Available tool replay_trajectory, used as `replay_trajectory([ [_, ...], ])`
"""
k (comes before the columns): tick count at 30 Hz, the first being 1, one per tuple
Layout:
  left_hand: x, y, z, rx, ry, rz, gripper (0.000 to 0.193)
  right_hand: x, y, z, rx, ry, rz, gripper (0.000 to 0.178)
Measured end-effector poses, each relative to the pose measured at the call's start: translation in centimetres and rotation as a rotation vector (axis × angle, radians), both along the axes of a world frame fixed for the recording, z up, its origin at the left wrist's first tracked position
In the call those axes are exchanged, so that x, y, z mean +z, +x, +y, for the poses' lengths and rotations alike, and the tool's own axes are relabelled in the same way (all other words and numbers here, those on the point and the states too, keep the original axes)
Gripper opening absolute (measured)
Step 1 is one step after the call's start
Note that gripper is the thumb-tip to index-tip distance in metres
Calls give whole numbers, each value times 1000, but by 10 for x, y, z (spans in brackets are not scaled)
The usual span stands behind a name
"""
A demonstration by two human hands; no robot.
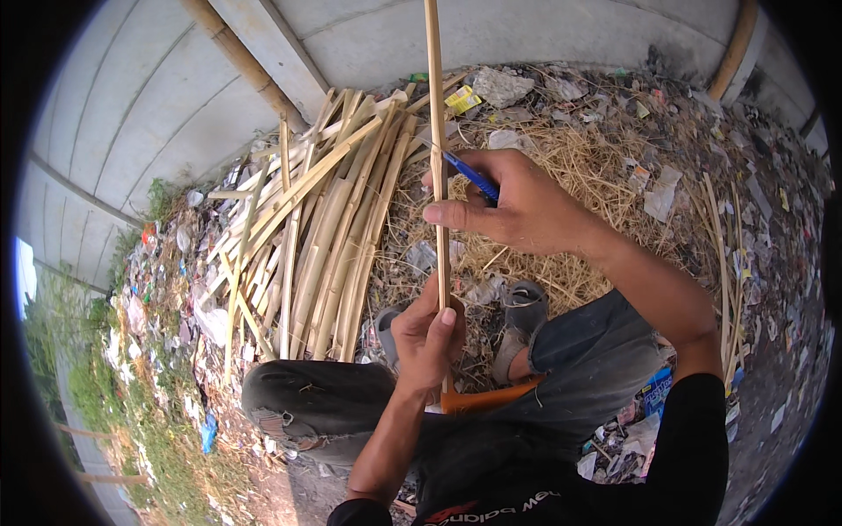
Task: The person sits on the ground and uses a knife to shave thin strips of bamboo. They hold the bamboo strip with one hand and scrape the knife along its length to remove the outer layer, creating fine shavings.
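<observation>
A long pale bamboo strip (434, 88) stands nearly upright in front of me, running past the top of the view. Its lower part is gripped by my left hand (427, 340), the thumb lying along it. Higher up, my right hand (522, 202) is closed around a slim blue-handled tool (474, 180). The tool's tip meets the strip at a rough, notched spot, while the right thumb presses on the strip just below. My fingers partly cover the tool, so its exact kind is unclear. An orange piece (491, 399) lies by my lap under the strip's lower end.
A heap of split bamboo strips (338, 237) lies ahead on the left, against a grey panel wall (377, 39). Dry shavings (570, 175) and litter cover the ground ahead. More thin strips (724, 272) lie at right. My sandalled foot (524, 316) is just beyond my hands.
</observation>
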State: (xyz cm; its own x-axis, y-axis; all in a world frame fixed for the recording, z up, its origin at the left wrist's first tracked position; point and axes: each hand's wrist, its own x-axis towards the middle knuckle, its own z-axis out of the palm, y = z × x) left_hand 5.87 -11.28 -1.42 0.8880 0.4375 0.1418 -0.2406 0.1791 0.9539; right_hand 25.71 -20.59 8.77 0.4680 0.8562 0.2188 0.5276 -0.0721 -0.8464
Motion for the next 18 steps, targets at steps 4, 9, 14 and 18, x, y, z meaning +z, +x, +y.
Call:
replay_trajectory([
  [4,-24,-2,0,-7,-7,-32,53,-38,-40,1,102,151,9,64],
  [9,-22,-3,19,208,773,16,64,-32,-35,4,98,-45,-132,61],
  [14,28,-46,37,671,1145,-169,66,-32,-27,-4,49,-29,-286,42],
  [18,64,-87,51,824,1552,-236,65,-31,-22,-10,128,-47,-351,32],
])
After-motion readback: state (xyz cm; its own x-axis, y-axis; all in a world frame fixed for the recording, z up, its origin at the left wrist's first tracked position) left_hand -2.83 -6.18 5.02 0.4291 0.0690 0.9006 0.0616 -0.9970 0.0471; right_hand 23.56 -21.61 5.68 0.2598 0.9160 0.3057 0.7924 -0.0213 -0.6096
